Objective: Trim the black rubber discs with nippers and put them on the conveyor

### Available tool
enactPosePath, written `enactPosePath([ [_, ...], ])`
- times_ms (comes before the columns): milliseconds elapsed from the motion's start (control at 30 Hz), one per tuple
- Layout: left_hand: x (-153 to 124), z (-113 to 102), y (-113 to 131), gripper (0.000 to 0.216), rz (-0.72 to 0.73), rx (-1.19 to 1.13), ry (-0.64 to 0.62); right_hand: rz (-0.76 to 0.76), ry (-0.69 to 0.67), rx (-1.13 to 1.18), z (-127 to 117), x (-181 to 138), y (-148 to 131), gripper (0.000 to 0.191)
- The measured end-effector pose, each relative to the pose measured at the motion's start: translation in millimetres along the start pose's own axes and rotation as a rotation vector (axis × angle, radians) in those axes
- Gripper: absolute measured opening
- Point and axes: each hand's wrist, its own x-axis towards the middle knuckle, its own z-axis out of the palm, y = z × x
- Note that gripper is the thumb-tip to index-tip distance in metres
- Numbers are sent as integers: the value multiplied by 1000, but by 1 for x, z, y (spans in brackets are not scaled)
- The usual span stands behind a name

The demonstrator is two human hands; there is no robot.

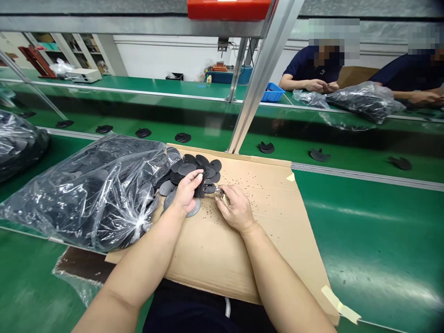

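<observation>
My left hand (187, 190) is closed around a bunch of black round plastic pieces (200, 185), which stand roughly on edge over the cardboard sheet (222, 254). Just to its right, my right hand (236, 206) grips a small shiny metal tool (221, 192), whose tip is close to those pieces. Most of the tool is hidden by my fingers, so its exact kind cannot be made out. More black discs (187, 169) lie in a loose pile behind and left of my left hand. Tiny dark bits (243, 185) are scattered on the cardboard around my right hand.
A large clear plastic bag (86, 189) full of black discs lies on the left, another bag (19, 143) beyond it. Black pieces (182, 137) sit spaced along the green belt behind. A metal post (258, 76) rises ahead. Across, two people (317, 69) work beside a blue bin (273, 93).
</observation>
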Motion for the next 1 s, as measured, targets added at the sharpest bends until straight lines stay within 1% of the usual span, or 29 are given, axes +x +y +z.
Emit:
enactPosePath([
  [167,1,-3,-4,43,5,19,-8,-1,-24,-49,1,-1,2,26],
  [333,3,-5,-8,45,2,29,-3,-17,-54,-72,2,-2,6,34],
  [467,3,-6,-9,47,-20,26,-7,-25,-48,-100,2,-1,7,37],
  [567,4,-6,-10,48,-8,31,4,13,-72,-123,2,-2,5,41],
  [667,5,-5,-9,49,14,49,8,76,-96,-57,5,-3,3,41],
  [733,4,-3,-8,48,50,63,23,140,-70,41,7,-3,1,38],
  [833,3,-2,-8,52,96,97,46,256,41,178,9,-3,1,31],
  [933,1,-1,-9,62,92,149,4,313,141,226,9,-3,4,29],
  [1000,0,-2,-10,64,87,163,-40,330,164,231,8,-3,7,30],
])
